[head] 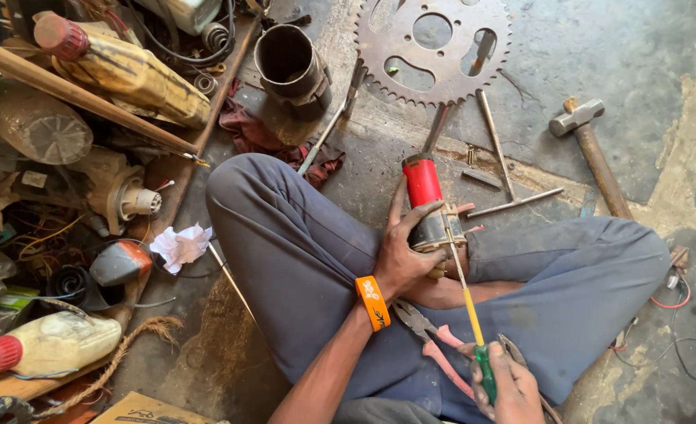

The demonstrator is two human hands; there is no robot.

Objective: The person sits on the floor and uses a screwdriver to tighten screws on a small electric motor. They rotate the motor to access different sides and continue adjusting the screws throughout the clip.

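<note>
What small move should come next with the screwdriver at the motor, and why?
Probably steady the shaft and turn: the right hand holds the screwdriver, its tip already at the small motor, which the left hand grips over the lap.

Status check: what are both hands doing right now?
Left hand grips red-capped motor part. Right hand holds screwdriver, tip at the part. Pliers on lap.

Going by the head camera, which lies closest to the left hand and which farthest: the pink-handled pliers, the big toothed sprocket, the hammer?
From the left hand:
1. Pink-handled pliers, just below it, on the lap.
2. Large toothed metal sprocket, up on the floor ahead.
3. Metal-headed hammer with wooden handle, off to the upper right; close to the sprocket's distance, seemingly slightly farther.
</note>
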